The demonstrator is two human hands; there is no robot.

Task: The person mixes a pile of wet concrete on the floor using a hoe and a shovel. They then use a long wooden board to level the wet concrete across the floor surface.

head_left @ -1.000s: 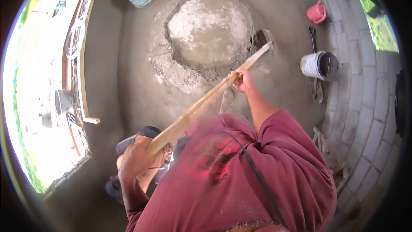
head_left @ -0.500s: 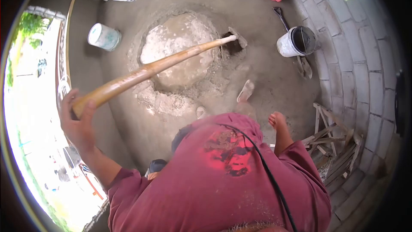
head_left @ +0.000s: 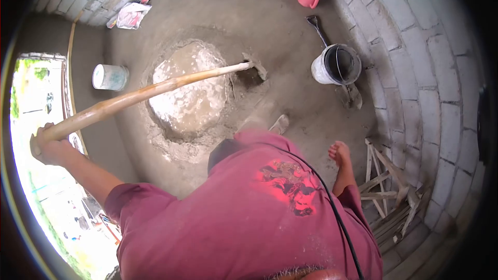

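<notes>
Left hand (head_left: 44, 148) is clamped round the butt end of the hoe handle (head_left: 140, 95), near the floor's (head_left: 290, 21) left edge. The hoe blade (head_left: 255, 67) is dug into the right rim of the wet mortar ring (head_left: 189, 93) mid-floor. Right hand (head_left: 340, 153) is clear of the handle and holds nothing; I cannot tell whether its fingers are curled or spread.

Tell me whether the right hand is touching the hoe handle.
Apart. The head view shows the right hand open near the shirt, with bare floor between it and the hoe handle; only the left hand grips its end.
</notes>
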